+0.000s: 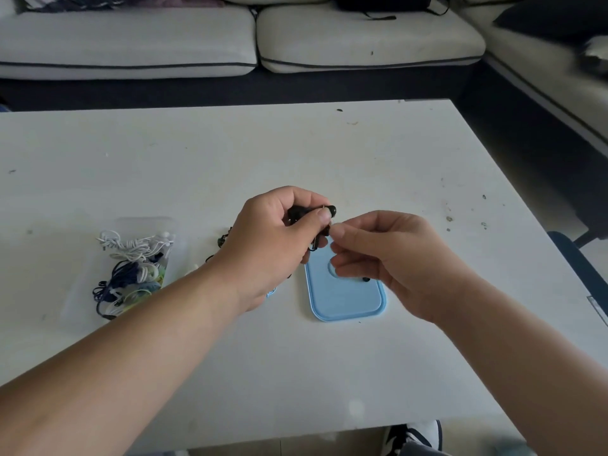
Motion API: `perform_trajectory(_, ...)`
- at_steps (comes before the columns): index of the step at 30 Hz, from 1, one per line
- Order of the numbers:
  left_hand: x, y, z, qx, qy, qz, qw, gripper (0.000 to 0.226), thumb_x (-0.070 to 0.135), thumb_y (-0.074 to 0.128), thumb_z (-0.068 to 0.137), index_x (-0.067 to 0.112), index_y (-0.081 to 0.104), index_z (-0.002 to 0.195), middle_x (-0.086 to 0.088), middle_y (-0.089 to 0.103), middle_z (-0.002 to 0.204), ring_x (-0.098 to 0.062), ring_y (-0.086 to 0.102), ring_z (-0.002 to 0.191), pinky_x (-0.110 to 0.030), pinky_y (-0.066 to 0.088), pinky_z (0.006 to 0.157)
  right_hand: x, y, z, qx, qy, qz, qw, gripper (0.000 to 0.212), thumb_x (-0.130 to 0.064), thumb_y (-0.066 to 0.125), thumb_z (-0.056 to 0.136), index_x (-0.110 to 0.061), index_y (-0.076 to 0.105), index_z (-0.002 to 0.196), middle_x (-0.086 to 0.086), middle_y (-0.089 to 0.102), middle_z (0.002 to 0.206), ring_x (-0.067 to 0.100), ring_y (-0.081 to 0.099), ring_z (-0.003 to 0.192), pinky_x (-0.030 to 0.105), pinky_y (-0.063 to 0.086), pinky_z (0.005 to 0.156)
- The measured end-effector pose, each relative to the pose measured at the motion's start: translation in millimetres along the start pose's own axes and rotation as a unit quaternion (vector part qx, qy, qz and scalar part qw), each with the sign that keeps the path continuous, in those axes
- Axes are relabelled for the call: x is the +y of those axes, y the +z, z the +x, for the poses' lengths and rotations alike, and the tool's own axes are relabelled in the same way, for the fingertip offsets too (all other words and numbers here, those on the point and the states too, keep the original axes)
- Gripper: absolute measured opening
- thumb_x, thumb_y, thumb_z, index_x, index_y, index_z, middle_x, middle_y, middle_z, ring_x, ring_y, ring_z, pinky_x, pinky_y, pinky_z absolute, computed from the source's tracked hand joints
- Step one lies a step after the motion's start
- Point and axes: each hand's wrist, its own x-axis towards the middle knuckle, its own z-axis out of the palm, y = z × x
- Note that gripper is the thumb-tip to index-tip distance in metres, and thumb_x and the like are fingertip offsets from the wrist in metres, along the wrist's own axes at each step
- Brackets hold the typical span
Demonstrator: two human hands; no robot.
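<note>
Black earphones point(330, 210) pinched by left hand point(273, 245) and right hand point(388, 258) above blue lid point(345, 299).

There is a single view, from a camera worn on the person's head, above the near edge of the table point(329, 153). It faces forward and tilts down, so the tabletop fills the middle of the frame and is seen steeply from above. The left hand point(276, 238) and right hand point(388, 258) sit near the centre, close to the lens, meeting at the black earphones point(330, 211). Both forearms run in from the bottom corners. The wide lens takes in much more. The sofa point(131, 41) beyond the table's far edge stretches across the top, and a shoe point(411, 436) shows below the near edge. A blue lid point(345, 297) lies just right of the middle, and a clear box point(144, 222) of cords lies to the left.
</note>
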Motion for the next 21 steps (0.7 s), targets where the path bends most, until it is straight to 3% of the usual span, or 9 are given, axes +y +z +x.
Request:
perform_trajectory(3, -1.7, 0.4, 2.1, 0.005, -0.019, -0.014, 1.000, 0.008, 0.012, 0.069, 0.098, 0.017, 0.074, 0.102, -0.002, 0.076, 0.082, -0.012, 0.070, 0.068, -0.025, 0.049, 0.057, -4.2, -13.6, 4.5, 0.076, -0.013, -0.022, 0.997, 0.021, -0.017, 0.081, 0.086, 0.000, 0.072, 0.092, 0.015, 0.072, 0.077, 0.025, 0.068, 0.064, 0.035, 0.061, 0.062)
perform_trajectory(5, -3.7, 1.2, 2.2, 0.001, -0.031, -0.018, 0.999, 0.010, 0.011, 0.069, 0.098, 0.018, 0.074, 0.104, -0.005, 0.076, 0.085, -0.014, 0.070, 0.069, -0.025, 0.047, 0.056, 2.6, -23.7, 11.0, 0.137, -0.020, -0.133, 0.981, 0.015, -0.016, 0.073, 0.093, -0.002, 0.071, 0.089, 0.015, 0.072, 0.076, 0.022, 0.066, 0.059, 0.037, 0.062, 0.059)
perform_trajectory(8, -7.3, 5.3, -0.1, -0.016, -0.043, -0.008, 0.999, 0.017, 0.012, 0.067, 0.099, 0.025, 0.073, 0.110, -0.008, 0.074, 0.090, -0.012, 0.069, 0.070, -0.021, 0.047, 0.054, 22.2, -35.3, 21.4, 0.149, -0.025, -0.368, 0.917, 0.012, -0.012, 0.062, 0.092, -0.009, 0.069, 0.083, 0.014, 0.073, 0.079, 0.032, 0.070, 0.064, 0.043, 0.062, 0.063)
perform_trajectory(10, -8.9, 6.7, -1.3, -0.021, -0.046, -0.013, 0.999, 0.018, 0.011, 0.066, 0.100, 0.023, 0.074, 0.110, -0.007, 0.073, 0.087, -0.013, 0.067, 0.068, -0.021, 0.045, 0.052, 34.6, -38.6, 26.8, 0.123, -0.010, -0.452, 0.884, 0.013, -0.010, 0.061, 0.091, -0.011, 0.069, 0.080, 0.010, 0.071, 0.079, 0.032, 0.068, 0.066, 0.036, 0.058, 0.060)
perform_trajectory(13, -9.2, 5.6, -1.9, -0.021, -0.057, -0.039, 0.997, 0.015, 0.008, 0.065, 0.100, 0.016, 0.075, 0.108, -0.007, 0.072, 0.084, -0.016, 0.065, 0.068, -0.023, 0.043, 0.052, 48.0, -40.0, 34.2, 0.110, 0.006, -0.499, 0.860, 0.016, -0.006, 0.060, 0.087, -0.012, 0.069, 0.075, 0.008, 0.070, 0.079, 0.021, 0.055, 0.059, 0.025, 0.046, 0.053)
perform_trajectory(21, -4.5, -3.6, -4.8, -0.028, -0.080, -0.094, 0.992, 0.012, 0.006, 0.066, 0.099, 0.006, 0.069, 0.111, -0.009, 0.071, 0.081, -0.015, 0.065, 0.062, -0.019, 0.040, 0.047, 53.2, -34.9, 37.8, 0.097, 0.010, -0.546, 0.832, 0.022, -0.005, 0.058, 0.086, -0.012, 0.070, 0.069, 0.010, 0.072, 0.077, 0.022, 0.055, 0.061, 0.026, 0.046, 0.054)
